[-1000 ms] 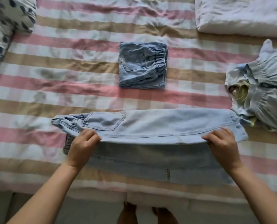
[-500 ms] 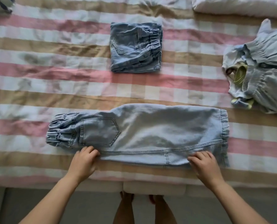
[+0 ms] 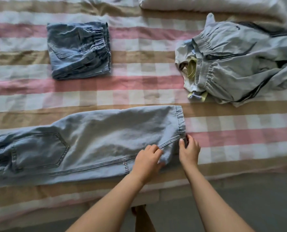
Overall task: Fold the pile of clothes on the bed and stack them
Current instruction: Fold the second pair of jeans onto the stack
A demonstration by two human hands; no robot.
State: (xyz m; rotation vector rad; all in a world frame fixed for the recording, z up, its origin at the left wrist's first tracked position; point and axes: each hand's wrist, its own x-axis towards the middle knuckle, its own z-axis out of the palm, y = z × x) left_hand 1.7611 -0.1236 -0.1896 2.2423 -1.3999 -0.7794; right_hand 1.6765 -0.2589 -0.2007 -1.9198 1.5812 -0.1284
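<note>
While the jeans (image 3: 89,141) lay flat on the bed (image 3: 139,91), stretching left from the hands, the left hand (image 3: 147,159) bunched cloth near the hem (image 3: 180,121) and the right hand (image 3: 188,149) pinched its edge; I judged the hem should travel leftward level, edges matched.

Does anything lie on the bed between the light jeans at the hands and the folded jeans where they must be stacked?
Nothing visible does. Only striped sheet separates the light jeans from the folded jeans; the unfolded pile sits apart, to the right.
</note>
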